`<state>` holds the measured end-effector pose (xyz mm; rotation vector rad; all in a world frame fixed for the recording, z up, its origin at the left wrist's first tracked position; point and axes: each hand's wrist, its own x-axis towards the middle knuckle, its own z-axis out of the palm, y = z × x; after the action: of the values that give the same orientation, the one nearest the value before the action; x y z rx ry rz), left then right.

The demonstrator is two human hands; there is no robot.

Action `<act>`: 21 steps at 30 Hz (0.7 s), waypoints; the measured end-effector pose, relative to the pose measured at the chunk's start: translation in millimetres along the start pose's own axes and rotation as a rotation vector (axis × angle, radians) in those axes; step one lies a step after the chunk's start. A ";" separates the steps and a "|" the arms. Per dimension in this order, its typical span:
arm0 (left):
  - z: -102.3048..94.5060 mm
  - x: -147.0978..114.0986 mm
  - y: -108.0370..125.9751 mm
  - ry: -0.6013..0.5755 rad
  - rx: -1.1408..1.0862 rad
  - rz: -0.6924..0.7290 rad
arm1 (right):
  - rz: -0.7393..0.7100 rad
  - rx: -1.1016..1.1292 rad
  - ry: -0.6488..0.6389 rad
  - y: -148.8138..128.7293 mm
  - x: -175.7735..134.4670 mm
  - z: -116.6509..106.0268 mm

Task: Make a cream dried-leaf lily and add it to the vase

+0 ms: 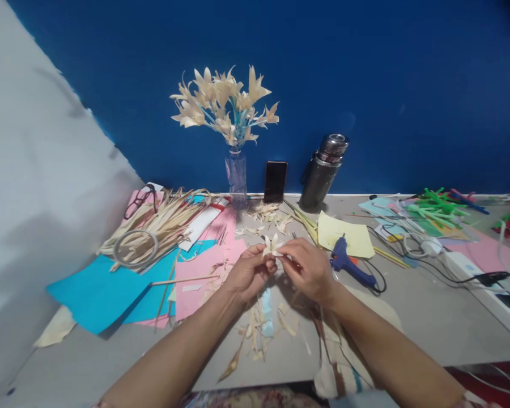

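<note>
A small cream-coloured flower [272, 245] with pointed petals is held up between my two hands, above the middle of the table. My left hand [251, 272] is closed round its base, with thumb and fingertips pinched together. From the other side, my right hand [306, 266] pinches at a petal on the flower's right edge. What the petals are made of looks like dried husk. The flower's lower end is hidden by my left fingers. Loose husk scraps [255, 334] lie on the table below my hands.
Behind stand a plastic bottle [237, 178] of husk flowers [221, 96], a phone [276, 181] and a dark flask [323, 173]. A blue glue gun [351, 263] with its cable lies right, near a power strip [488, 294]. Left are husk strips [170, 218], tape ring [118, 249] and blue paper [97, 292].
</note>
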<state>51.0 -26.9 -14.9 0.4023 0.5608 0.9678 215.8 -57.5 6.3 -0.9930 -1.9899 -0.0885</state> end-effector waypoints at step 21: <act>0.6 3.4 0.6 0.052 -0.010 0.001 | 0.456 0.017 -0.165 10.7 14.7 -76.2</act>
<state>52.5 -23.8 -15.1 0.3691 0.6026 0.9844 270.6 -72.6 60.2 -1.4557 -1.8548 0.2674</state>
